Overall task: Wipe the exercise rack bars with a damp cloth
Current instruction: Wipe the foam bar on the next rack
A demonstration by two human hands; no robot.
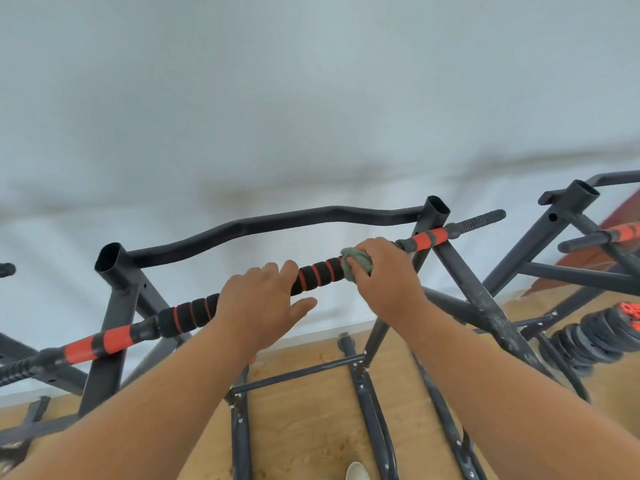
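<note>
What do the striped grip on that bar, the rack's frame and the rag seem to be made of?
The striped grip looks like soft black foam with a matte, ribbed surface and red rings. The rack frame appears to be dark painted metal tubing, scuffed pale in places, with open hollow tube ends. The rag, bunched under the right hand, looks like grey-green woven cloth.

The barbell point(180, 320) lies across the rack point(110, 306), in front of its curved top bar point(277, 221). The cloth point(356, 263) sits on the barbell, right of the left hand point(256, 306) and under the right hand point(384, 275). Stacked weight plates point(588, 341) lie right of the rack.
</note>
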